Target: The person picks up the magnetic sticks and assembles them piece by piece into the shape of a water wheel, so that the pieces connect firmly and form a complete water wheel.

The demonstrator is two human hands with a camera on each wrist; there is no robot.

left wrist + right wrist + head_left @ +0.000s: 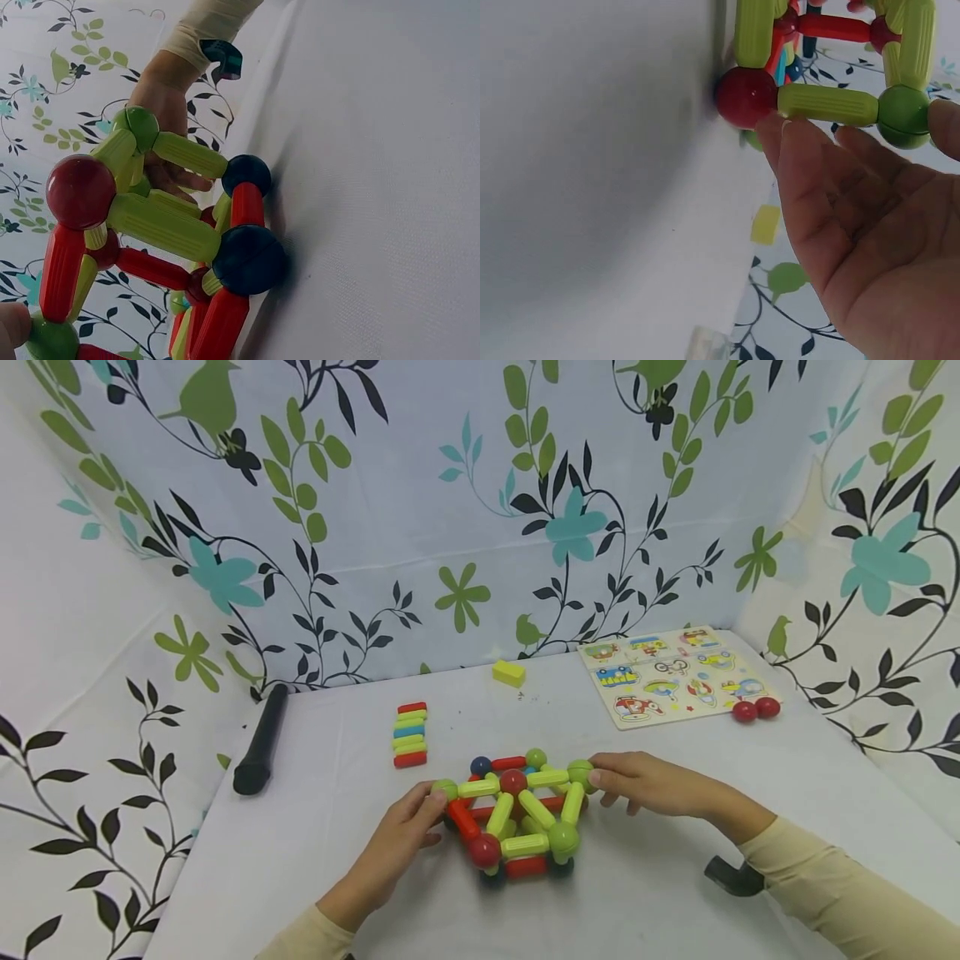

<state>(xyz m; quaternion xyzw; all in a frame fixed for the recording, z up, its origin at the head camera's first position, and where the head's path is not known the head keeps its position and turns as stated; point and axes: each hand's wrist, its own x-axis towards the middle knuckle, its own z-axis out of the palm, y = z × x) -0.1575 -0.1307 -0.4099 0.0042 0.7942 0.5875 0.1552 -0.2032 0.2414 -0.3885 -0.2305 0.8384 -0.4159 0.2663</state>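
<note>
From where I stand, the ball-and-stick frame point(537, 810) sits directly between the two sets of fingers. The left hand point(396, 837) has its digits bent lightly round a corner, touching the left green ball point(445, 788). The right hand point(652, 781) holds the opposite side: in the right wrist view a digit meets the right green ball point(904, 116), while fingertips reach under to touch a lower red ball point(746, 97). How hard either hand presses I can't tell.

The dark blue balls point(250, 260), below the level of the left fingertips, look to be the feet on the table point(300, 814). The step seems to be steadying or shifting the frame, and I'd treat it as something that could pop apart at the joints. Both hands should move together and evenly; squeezing the upper corners inward might twist a stick off its ball. The right hand's spread, high and low along one yellow-green post point(826, 103), looks like the better hold, and the left could copy it by getting fingers under its own corner.

Straight ahead of the left fingertips, well apart from them, lies a row of loose sticks point(410, 735); sliding the frame that way could knock them out of line.
</note>
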